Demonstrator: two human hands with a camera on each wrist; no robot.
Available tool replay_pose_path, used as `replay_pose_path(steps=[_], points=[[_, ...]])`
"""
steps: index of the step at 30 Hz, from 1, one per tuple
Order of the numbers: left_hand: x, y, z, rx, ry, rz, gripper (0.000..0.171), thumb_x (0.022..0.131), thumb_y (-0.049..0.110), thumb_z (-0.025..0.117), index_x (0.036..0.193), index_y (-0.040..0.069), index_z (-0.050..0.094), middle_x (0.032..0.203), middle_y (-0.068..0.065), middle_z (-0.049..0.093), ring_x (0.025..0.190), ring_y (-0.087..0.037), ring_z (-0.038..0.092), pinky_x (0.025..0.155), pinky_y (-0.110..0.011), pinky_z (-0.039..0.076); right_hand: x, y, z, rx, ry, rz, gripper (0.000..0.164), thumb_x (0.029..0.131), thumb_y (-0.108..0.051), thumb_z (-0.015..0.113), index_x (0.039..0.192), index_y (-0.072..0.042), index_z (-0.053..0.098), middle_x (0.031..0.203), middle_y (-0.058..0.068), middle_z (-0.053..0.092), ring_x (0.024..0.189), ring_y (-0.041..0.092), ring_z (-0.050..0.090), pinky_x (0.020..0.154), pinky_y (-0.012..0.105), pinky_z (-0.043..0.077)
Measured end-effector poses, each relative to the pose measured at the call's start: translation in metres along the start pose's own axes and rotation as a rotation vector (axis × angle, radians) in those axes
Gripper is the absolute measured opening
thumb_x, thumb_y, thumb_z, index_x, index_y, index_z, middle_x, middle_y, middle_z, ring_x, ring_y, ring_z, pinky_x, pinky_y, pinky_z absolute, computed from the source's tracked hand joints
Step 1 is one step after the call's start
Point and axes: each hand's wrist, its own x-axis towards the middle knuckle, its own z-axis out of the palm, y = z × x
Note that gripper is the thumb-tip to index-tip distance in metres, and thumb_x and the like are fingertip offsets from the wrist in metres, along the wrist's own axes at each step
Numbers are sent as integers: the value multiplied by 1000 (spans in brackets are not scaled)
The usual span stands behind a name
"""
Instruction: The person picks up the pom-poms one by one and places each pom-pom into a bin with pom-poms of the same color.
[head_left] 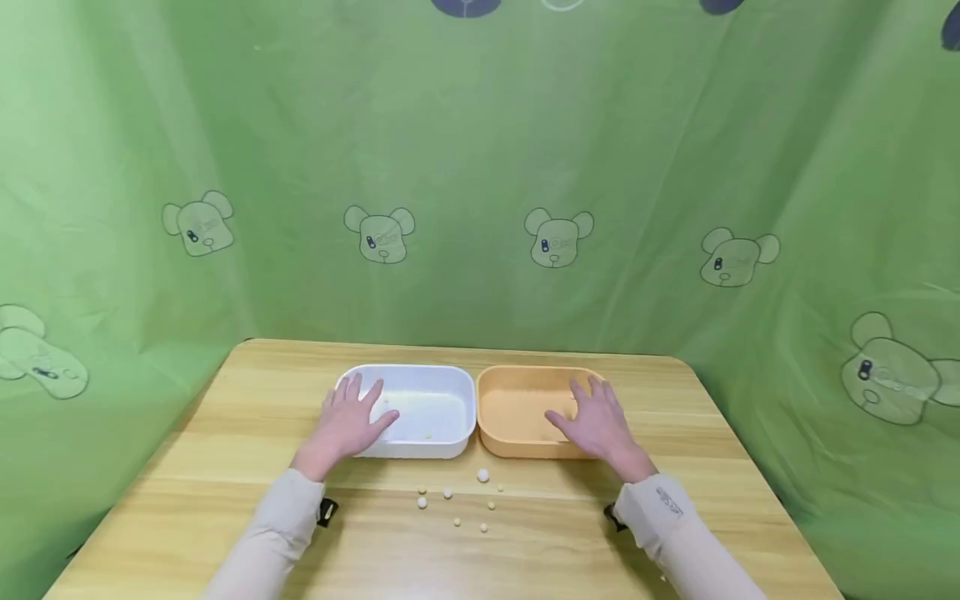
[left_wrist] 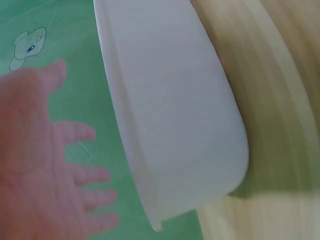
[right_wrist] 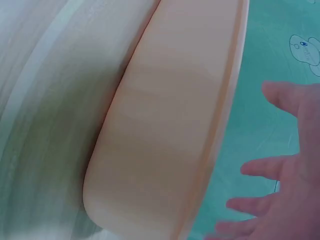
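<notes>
My left hand [head_left: 348,422] is spread over the outer end of a white plastic basin [head_left: 416,450]. In the left wrist view the fingers [left_wrist: 80,131] are apart from the basin wall [left_wrist: 175,100], with nothing held. Mirroring it, my right hand [head_left: 596,421] hangs with spread fingers over the outer end of an orange basin [head_left: 536,450]. The right wrist view shows a gap between those fingers [right_wrist: 262,167] and the orange wall [right_wrist: 165,115]. A few tiny pale beads lie inside the white basin, one bead [head_left: 428,435] near its front.
Several small white and yellowish balls lie scattered on the wooden table [head_left: 375,550] before the basins, the largest a white ball [head_left: 483,475]. The two basins stand side by side. A green curtain [head_left: 465,275] with bear drawings hangs behind and at both sides.
</notes>
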Motion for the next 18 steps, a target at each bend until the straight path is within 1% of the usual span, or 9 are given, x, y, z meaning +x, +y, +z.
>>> replay_pose_path(steps=[2,5,7,9,11,13,16,18], points=[[-2,-4,-1,-71,-1,60,69,92,51,52,143,5,39,147,-30,25,134,-48,21,105,-60,17,-1,0,-1,42,51,-17,68,89,-42,60,134,6,45,135,32,38,123,49,33,96,61,31],[-5,-11,0,-169,-13,145,66,87,44,64,135,1,48,142,-29,35,129,-46,33,103,-58,25,-5,0,-2,104,120,-23,51,87,-31,65,123,5,56,116,24,53,105,39,49,85,52,43],[-8,-16,3,-218,-19,195,62,85,40,69,129,0,53,136,-26,44,124,-44,40,102,-56,29,-8,2,-3,138,149,-41,42,86,-25,67,116,3,60,103,18,58,92,32,55,77,46,46],[-10,-21,6,-263,-30,219,57,82,38,72,123,1,58,129,-21,53,120,-38,47,101,-52,34,-12,4,-2,165,160,-67,36,85,-22,68,111,2,63,91,10,60,79,24,57,69,40,48],[-11,-25,7,-302,-37,238,50,82,35,73,117,2,62,120,-16,60,114,-34,53,98,-49,38,-15,5,-2,197,149,-95,32,84,-19,69,109,1,64,82,4,59,71,18,55,64,35,46],[-12,-29,9,-336,-42,256,43,81,32,74,111,3,65,111,-11,64,106,-31,58,93,-47,43,-19,6,-1,227,124,-116,29,84,-16,70,107,0,65,76,-2,57,67,13,52,61,31,44],[-13,-33,10,-369,-52,276,32,81,28,74,103,4,68,101,-6,68,96,-26,62,87,-45,47,-27,8,3,289,60,-144,25,84,-13,70,106,-1,66,71,-7,54,63,9,48,60,27,43],[-13,-34,12,-382,-57,284,23,81,25,74,96,8,70,94,-1,68,90,-21,62,83,-42,48,-31,9,7,319,13,-175,22,85,-11,69,104,-2,66,70,-8,54,62,8,48,60,25,44]])
